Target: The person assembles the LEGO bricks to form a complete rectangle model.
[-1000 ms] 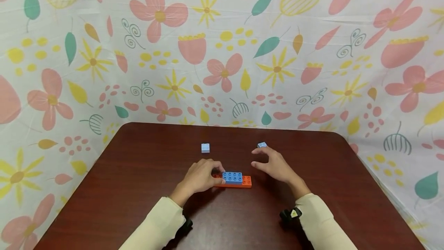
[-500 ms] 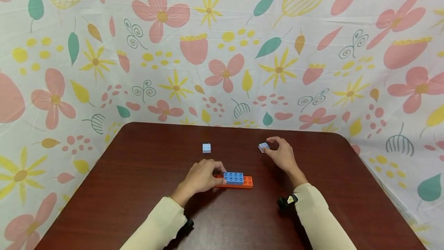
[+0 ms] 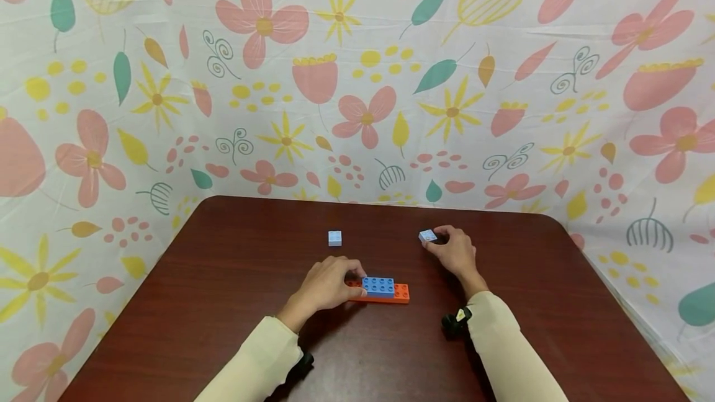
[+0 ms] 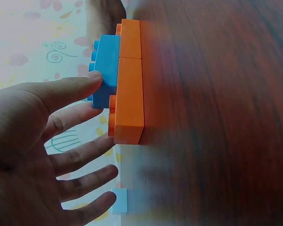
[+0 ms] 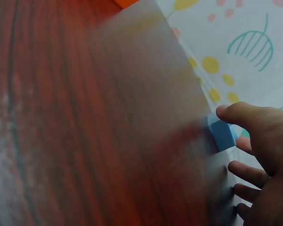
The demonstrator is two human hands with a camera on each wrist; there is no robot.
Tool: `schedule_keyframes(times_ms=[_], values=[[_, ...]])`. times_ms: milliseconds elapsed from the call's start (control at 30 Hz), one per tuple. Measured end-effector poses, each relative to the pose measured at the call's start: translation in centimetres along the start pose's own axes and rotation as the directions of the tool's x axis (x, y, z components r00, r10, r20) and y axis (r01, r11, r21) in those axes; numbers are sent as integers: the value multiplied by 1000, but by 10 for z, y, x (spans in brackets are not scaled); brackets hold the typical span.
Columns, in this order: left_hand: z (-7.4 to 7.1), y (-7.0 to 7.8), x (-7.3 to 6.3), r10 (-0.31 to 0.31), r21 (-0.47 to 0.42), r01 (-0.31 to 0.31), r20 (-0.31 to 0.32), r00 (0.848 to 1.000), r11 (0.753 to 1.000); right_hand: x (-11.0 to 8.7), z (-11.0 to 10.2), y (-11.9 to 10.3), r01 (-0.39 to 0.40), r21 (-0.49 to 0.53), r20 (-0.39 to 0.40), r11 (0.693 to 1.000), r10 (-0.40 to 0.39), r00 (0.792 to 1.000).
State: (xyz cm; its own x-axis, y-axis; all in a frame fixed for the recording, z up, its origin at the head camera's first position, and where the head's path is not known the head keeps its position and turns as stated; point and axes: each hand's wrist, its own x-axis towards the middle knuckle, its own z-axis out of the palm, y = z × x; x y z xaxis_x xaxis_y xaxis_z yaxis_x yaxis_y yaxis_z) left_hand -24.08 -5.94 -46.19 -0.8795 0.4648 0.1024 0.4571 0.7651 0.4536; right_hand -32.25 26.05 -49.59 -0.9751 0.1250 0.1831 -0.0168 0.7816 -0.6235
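Leftmost, a cream sleeve (image 3: 251, 358) with a black wrist device (image 3: 301, 367) reaches in from the near side, left of and closer to the person than the blue brick (image 3: 378, 287). From it extends the left grip (image 3: 326, 284), a bare hand just left of the blue brick and grasping its left end between thumb and index finger; the other fingers stretch out in the left wrist view.

Next comes the left pale brick (image 3: 334, 238), small and two studs wide, standing on the desk (image 3: 223, 278) beyond the blue brick and to its left. Beneath the blue brick lie the left orange brick (image 4: 129, 96) and the right orange brick (image 3: 401, 292), end to end; the blue brick sits across their seam, with orange studs bare on either side.

Farther over, the right pale brick (image 3: 427, 236) is beyond the blue brick and to its right. The right grip (image 3: 457, 252) pinches it with thumb and index finger; whether it touches the desk cannot be told. The right sleeve (image 3: 514, 346), also with a black device (image 3: 455, 322), is nearer the person, right of the blue brick. A floral cloth (image 3: 368, 48) hangs behind all this.
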Motion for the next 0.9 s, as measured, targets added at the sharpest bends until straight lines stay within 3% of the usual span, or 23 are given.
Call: schedule_keyframes(times_ms=[300, 700, 900], values=[[-1, 0, 0, 0, -6, 0, -11, 1000, 1000, 0, 4, 2, 4, -91, -16, 996, -6, 1000], [-2, 1, 0, 1, -6, -1, -5, 1000, 1000, 0, -1, 3, 11, -19, 23, 1000, -10, 1000], [-1, 1, -1, -4, -15, 4, -5, 1000, 1000, -6, -8, -1, 52, 21, 46, 998, -53, 998]])
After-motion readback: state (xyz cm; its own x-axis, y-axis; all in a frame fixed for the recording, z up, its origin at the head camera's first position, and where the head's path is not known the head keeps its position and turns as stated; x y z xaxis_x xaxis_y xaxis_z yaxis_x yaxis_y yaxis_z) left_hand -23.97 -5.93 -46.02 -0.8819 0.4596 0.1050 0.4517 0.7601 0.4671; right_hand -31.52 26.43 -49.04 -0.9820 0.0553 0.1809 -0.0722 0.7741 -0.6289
